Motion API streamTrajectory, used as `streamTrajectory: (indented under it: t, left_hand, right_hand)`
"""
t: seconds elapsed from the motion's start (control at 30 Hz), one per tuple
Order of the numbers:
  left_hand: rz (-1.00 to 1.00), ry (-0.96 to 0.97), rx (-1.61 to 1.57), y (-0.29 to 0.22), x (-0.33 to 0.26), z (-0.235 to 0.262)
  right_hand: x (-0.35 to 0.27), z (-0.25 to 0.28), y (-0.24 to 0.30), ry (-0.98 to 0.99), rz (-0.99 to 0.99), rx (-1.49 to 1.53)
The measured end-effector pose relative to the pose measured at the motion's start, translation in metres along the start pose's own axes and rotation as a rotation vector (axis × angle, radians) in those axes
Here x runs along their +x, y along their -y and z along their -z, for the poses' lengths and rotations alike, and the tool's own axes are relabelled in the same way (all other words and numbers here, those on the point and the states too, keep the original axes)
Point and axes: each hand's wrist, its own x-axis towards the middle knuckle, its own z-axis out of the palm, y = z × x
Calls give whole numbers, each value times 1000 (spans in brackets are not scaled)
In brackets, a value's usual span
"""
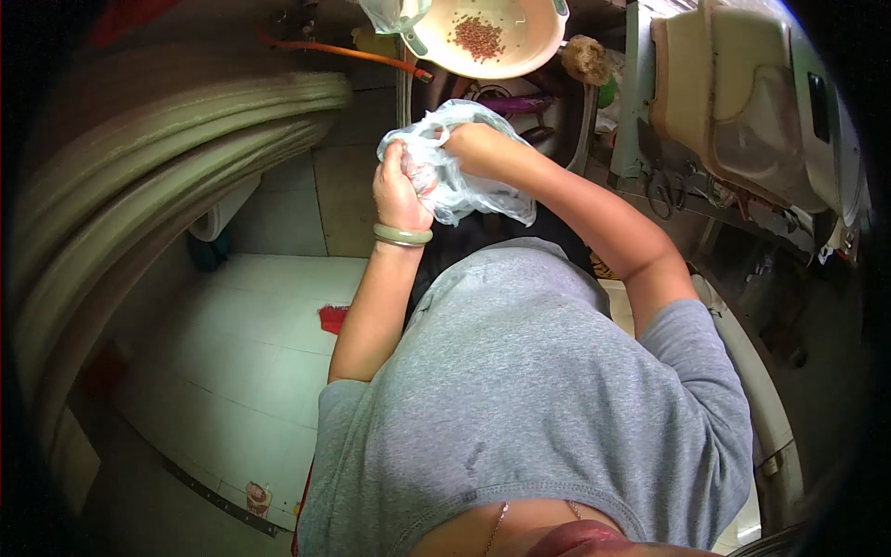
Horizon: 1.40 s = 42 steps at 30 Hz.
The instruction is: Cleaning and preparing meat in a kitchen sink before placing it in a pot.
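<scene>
A thin, clear-white plastic bag (483, 190) is bunched up in front of me. My left hand (399, 190), with a pale green bangle at its wrist, is closed around the bag's left side. Reaching into the bag's opening from the right is my right hand (469, 147); its fingers are hidden by the plastic. Some red shows through the bag beside my left hand, too blurred to name. Just beyond the bag stands a cream basin (529, 46) with small reddish-brown beans or nuts (479, 37) spread on its bottom.
Under the basin is a sink (587, 130) with a purple-handled thing (518, 104) in it. An orange hose (348, 48) runs at the far left. A tan sponge (585, 58) sits right of the basin, and a large cream container (742, 111) stands farther right.
</scene>
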Motion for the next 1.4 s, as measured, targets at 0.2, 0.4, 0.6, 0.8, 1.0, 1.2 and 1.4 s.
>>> streamTrajectory:
  t: [0.2,0.4,0.6,0.8,1.0,1.2,1.4]
  left_hand:
    - [56,7,32,33,-5,-5]
    - [235,-106,-12,79,18,1]
    - [253,-122,-37,58,-2,-15]
    - [123,-70,51,42,13,33]
    - [61,-27,2,32,22,12]
    - [33,33,57,30,33,-9]
    - [13,-24,27,29,43,-11]
  right_hand:
    - [-10,-58,-37,-244,168,14]
    - [-15,-168,-67,-6,-294,655]
    - [-45,-84,-9,37,-583,1483]
    - [-24,-45,-8,46,-331,326]
    - [-17,-29,-32,0,-323,260]
    - [-10,-27,-50,-186,-495,948]
    - [-26,33,-26,-92,-616,1014]
